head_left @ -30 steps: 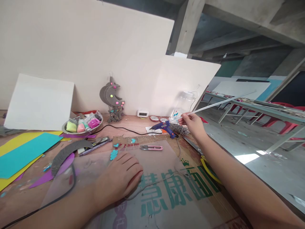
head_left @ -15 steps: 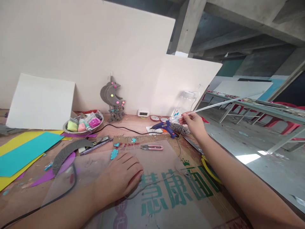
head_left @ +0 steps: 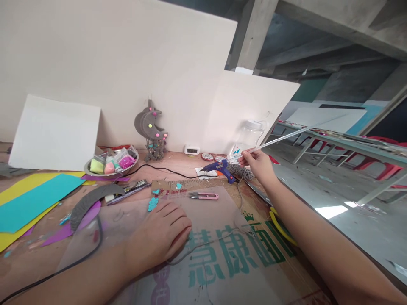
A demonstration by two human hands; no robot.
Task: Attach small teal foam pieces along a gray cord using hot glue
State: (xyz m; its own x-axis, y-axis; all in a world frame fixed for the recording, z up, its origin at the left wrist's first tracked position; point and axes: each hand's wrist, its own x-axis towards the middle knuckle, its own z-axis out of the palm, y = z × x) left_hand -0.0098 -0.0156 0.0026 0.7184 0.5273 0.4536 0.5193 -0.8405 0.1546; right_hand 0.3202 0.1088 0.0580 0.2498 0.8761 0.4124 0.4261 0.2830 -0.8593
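My right hand (head_left: 259, 166) pinches a long clear glue stick (head_left: 282, 137). The stick's lower end meets the rear of a blue glue gun (head_left: 221, 168), while its other end points up to the right. My left hand (head_left: 165, 231) rests on a translucent sheet (head_left: 210, 216) with its fingers curled and pressed together; what lies under them is hidden. Grey yarn (head_left: 206, 244) runs out beside this hand, across the sheet and up to a grey yarn bundle (head_left: 240, 170) behind the gun. Small blue cutouts (head_left: 153, 204) lie just beyond my left fingers.
Pink thread snips (head_left: 203, 195) lie on the sheet, and yellow-handled scissors (head_left: 281, 226) sit under my right forearm. A black cord (head_left: 165, 169) crosses the table. Left are a grey yarn-wrapped crescent (head_left: 87, 205), coloured sheets (head_left: 34, 205) and a bowl (head_left: 111, 173) of clay packets. A clear jar (head_left: 251, 135) stands behind.
The view has shifted very slightly. Both hands, the glue stick and the glue gun keep nearly the same positions.
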